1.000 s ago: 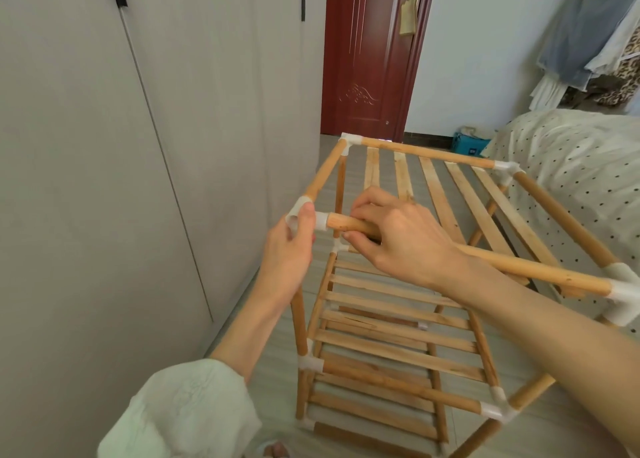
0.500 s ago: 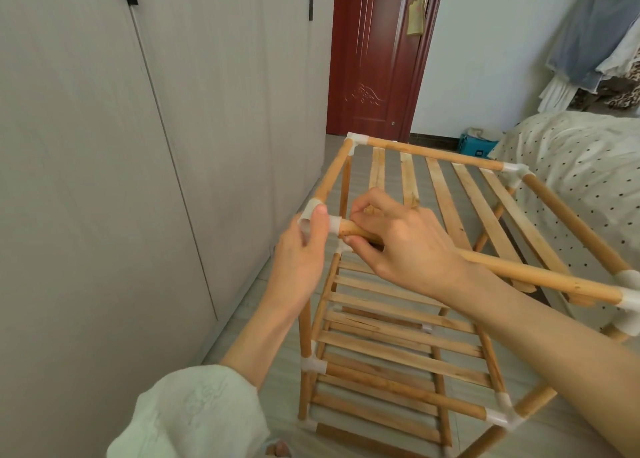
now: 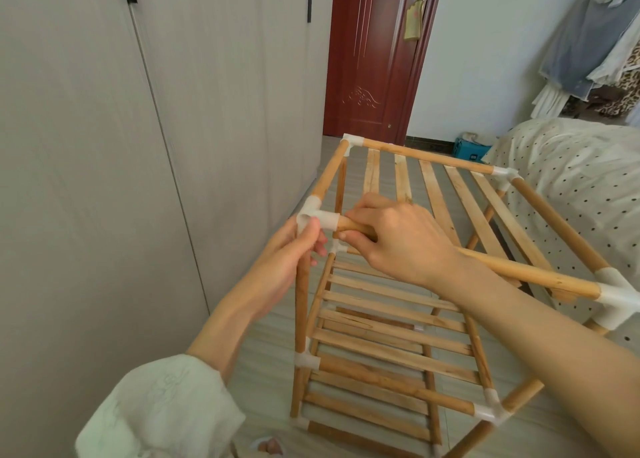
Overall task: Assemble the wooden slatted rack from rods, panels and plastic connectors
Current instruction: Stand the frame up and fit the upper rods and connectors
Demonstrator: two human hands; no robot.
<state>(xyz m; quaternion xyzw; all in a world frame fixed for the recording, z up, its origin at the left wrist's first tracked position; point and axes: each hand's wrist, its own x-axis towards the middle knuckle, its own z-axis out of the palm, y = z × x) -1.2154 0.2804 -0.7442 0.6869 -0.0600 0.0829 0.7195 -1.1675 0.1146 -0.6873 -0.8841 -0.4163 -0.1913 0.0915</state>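
The wooden slatted rack (image 3: 398, 336) stands on the floor in front of me, with rod frames joined by white plastic connectors. My left hand (image 3: 294, 260) grips the near-left upright rod just under the top corner connector (image 3: 313, 215), thumb against the connector. My right hand (image 3: 398, 239) curls round the near top rod (image 3: 526, 277) close to that same connector. This rod runs right to another white connector (image 3: 616, 298). Slatted panels (image 3: 433, 194) fill the top and the lower tiers.
A grey wardrobe (image 3: 138, 180) runs along the left, close to the rack. A red door (image 3: 374, 59) is at the far end. A dotted bed cover (image 3: 571, 166) lies right of the rack, clothes (image 3: 602, 41) hang above it, and a blue box (image 3: 472, 151) sits by the wall.
My left hand has slid down from the connector's side to grip the upright below it. The right hand keeps its hold on the top rod. The view has shifted slightly.
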